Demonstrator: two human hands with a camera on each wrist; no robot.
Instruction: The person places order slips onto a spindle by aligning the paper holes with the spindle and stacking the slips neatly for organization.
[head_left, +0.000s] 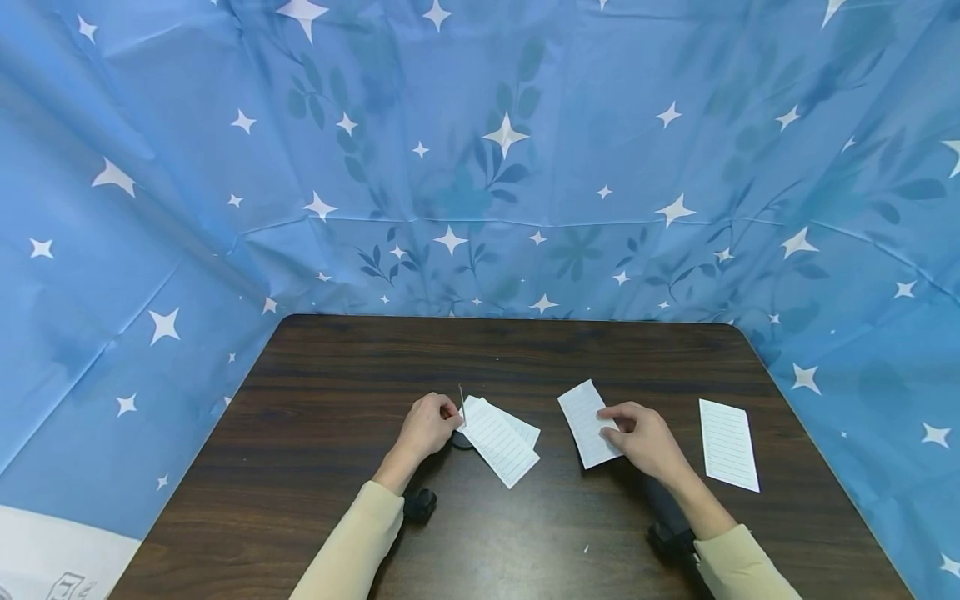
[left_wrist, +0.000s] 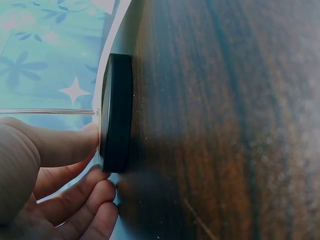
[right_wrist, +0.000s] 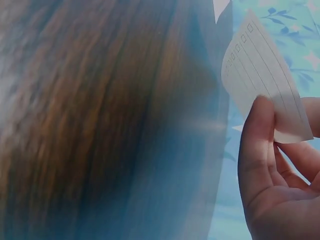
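Note:
In the head view my left hand (head_left: 426, 427) is at a bill spike, whose thin upright rod (head_left: 461, 404) rises beside the fingertips. Its round black base (left_wrist: 117, 112) shows in the left wrist view, with my thumb (left_wrist: 70, 145) at the top face and fingertips at the rim. Two lined paper slips (head_left: 498, 442) fan out from the rod over the base. My right hand (head_left: 647, 437) pinches another lined slip (head_left: 585, 421) between thumb and fingers. The right wrist view shows this slip (right_wrist: 260, 75) bent, with small boxes along one end of its lines.
One more lined slip (head_left: 729, 446) lies on the dark wooden table (head_left: 375, 350) to the right of my right hand. A tiny white scrap (head_left: 587, 549) is near the front. A blue starry curtain (head_left: 480, 167) hangs behind the table.

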